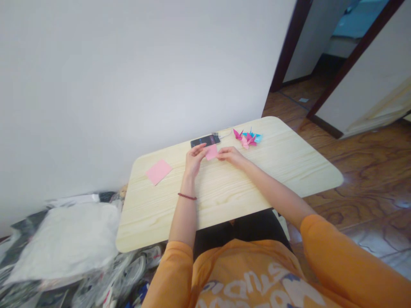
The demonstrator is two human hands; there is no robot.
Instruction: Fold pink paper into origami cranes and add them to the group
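Left hand [194,160] and right hand [232,156] hold one pink paper [211,152] near one phone [203,140]

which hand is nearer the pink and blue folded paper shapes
Right. The right hand is in front of the shapes, slightly left; the left hand is farther left, near the black phone.

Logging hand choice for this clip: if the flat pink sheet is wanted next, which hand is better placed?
Likely the left hand: it is nearer the flat pink sheet, while the right hand is nearer the folded cranes. Both hands are at the small pink paper.
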